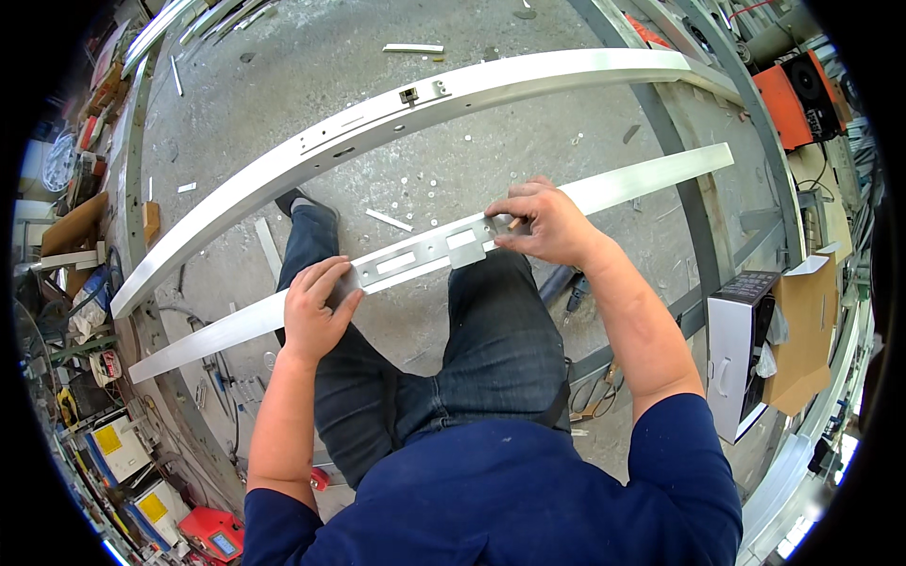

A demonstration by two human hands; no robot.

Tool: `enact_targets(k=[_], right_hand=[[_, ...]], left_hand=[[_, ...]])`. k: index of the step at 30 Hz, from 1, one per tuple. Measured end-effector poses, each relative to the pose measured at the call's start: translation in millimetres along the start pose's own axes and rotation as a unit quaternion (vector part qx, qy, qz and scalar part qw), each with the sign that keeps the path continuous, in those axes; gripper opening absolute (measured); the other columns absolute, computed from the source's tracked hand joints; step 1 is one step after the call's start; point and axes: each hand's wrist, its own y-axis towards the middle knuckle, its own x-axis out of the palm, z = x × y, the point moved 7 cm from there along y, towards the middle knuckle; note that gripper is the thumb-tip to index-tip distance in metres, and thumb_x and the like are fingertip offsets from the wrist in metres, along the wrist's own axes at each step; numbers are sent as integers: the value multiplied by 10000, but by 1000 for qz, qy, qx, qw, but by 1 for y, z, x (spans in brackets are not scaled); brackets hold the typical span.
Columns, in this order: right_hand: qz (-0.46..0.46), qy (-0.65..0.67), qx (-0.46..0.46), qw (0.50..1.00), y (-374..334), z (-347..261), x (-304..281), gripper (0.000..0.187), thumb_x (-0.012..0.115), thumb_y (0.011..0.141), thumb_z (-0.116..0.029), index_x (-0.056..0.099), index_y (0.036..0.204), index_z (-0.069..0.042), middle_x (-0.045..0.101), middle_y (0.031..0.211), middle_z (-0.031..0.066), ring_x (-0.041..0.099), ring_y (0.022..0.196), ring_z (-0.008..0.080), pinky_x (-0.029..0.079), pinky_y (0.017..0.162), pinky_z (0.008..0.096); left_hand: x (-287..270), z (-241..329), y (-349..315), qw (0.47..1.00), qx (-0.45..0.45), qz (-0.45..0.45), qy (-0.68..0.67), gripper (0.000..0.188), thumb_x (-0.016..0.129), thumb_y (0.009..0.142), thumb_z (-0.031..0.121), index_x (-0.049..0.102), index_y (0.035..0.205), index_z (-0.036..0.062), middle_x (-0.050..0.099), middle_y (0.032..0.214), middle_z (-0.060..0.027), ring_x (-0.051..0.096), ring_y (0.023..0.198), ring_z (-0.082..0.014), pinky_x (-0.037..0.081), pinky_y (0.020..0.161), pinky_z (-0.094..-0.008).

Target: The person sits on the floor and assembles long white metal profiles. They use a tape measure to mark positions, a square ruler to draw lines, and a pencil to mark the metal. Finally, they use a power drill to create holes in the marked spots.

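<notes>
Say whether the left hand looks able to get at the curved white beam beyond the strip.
Probably yes, after letting go: the left hand holds the metal strip, but nothing seems to block the gap to the curved white beam.

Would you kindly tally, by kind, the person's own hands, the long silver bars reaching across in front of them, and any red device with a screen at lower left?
Hands: 2 (left hand, right hand)
Long silver bars: 2 (held bar, farther bar)
Red device with a screen: 1
Total: 5
</notes>
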Motion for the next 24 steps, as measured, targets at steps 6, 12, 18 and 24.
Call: enact_targets(k=[6, 12, 18, 24], right_hand=[[10, -13, -13, 1000, 0, 2, 1, 340, 863, 715, -142, 767, 1041, -127, 648, 798, 29, 611, 846, 265, 489, 842, 374], [14, -8, -20, 1000, 1, 1, -1, 300, 855, 730, -161, 767, 1015, -121, 642, 790, 38, 612, 835, 276, 483, 835, 388], [16, -11, -22, 1000, 3, 2, 0, 309, 870, 713, -141, 767, 1004, -118, 622, 775, 34, 603, 811, 268, 484, 838, 380], [16, -7, -18, 1000, 5, -4, 0, 316, 876, 698, -110, 763, 992, -107, 601, 760, 25, 583, 791, 246, 476, 828, 366]], left_hand=[[2, 2, 3, 1000, 8, -1, 4, 360, 812, 760, 117, 724, 1092, 7, 725, 1168, -129, 681, 1035, -330, 529, 914, -396], [4, 2, 4, 1000, -10, 25, 7, 369, 827, 746, 156, 727, 1078, 30, 731, 1120, -121, 685, 1004, -324, 520, 888, -405], [5, 6, 12, 1000, 18, 1, 13, 354, 817, 762, 179, 736, 1082, 53, 733, 1120, -96, 687, 990, -308, 518, 855, -400], [4, 3, 7, 999, 11, 3, 30, 331, 826, 754, 190, 761, 1062, 87, 733, 1119, -69, 690, 980, -283, 516, 861, -390]])
